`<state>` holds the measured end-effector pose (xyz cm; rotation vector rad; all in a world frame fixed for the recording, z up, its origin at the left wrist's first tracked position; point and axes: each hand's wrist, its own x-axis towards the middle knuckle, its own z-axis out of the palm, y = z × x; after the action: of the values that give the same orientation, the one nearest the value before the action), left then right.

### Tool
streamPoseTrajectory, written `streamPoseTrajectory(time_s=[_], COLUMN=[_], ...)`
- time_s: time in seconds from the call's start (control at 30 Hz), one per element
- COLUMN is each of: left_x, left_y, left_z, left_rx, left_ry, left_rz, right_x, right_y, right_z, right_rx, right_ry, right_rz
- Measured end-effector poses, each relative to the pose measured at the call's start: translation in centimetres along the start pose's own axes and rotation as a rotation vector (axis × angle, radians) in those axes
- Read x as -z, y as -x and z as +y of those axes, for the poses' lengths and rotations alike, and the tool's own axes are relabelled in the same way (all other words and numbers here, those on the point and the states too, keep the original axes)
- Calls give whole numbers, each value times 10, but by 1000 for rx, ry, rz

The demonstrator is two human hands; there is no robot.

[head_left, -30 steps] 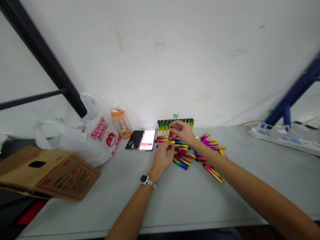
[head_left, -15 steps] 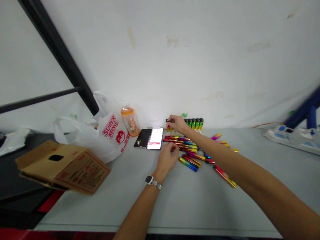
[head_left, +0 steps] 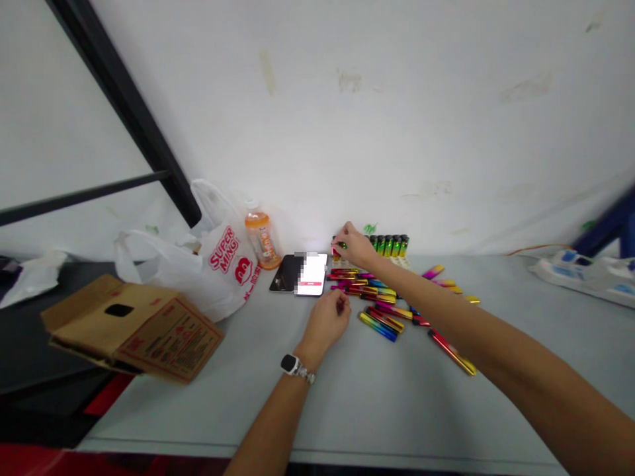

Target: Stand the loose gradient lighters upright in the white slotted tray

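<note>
My right hand (head_left: 358, 248) is at the left end of a row of upright lighters (head_left: 391, 245), green-gold with black tops, standing in a pale holder (head_left: 401, 262) against the wall. Its fingertips pinch a reddish lighter (head_left: 335, 252), mostly hidden by the hand. My left hand (head_left: 327, 318), with a watch (head_left: 290, 363) on the wrist, rests on the table with fingers curled together and nothing visible in them. It is just left of a loose pile of shiny coloured lighters (head_left: 368, 289). A red-and-gold lighter (head_left: 452, 352) lies apart, nearer the front, beside my right forearm.
Left of the lighters, a tablet-like device (head_left: 285, 274) with a lit part lies flat. An orange drink bottle (head_left: 262, 238), a white plastic bag (head_left: 198, 281) and an open cardboard box (head_left: 143, 330) stand farther left. A white power strip (head_left: 585, 274) is at the right.
The view has shifted slightly. My left hand has drawn back a little from the pile. My right hand stays at the left end of the row, its wrist slightly turned.
</note>
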<state>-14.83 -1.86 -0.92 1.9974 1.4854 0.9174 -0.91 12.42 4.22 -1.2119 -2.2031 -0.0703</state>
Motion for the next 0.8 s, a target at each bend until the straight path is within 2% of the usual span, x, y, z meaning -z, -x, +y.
streamPoseTrajectory(time_s=[0.2,0.3,0.43,0.53,0.7,0.8], left_x=[7,8,12,17,18,17], left_y=[7,6,5,6,8,6], left_z=[-6,-8,-12,-12,-9,-10], left_rx=[-2,4,54,107,109,102], left_ry=[13,43,16,-31,-80,-76], left_rz=[18,16,7,9,-4,1], right_x=[11,18,21,17,8,9], right_y=[13,18,17,11,4,5], right_z=[-9,-16,-26,-32,-41,-39], right_rx=[54,131,266,250,148,138], right_ry=[148,170,140,170,252,253], right_rz=[-105,-174,-474,-629,-700,-658])
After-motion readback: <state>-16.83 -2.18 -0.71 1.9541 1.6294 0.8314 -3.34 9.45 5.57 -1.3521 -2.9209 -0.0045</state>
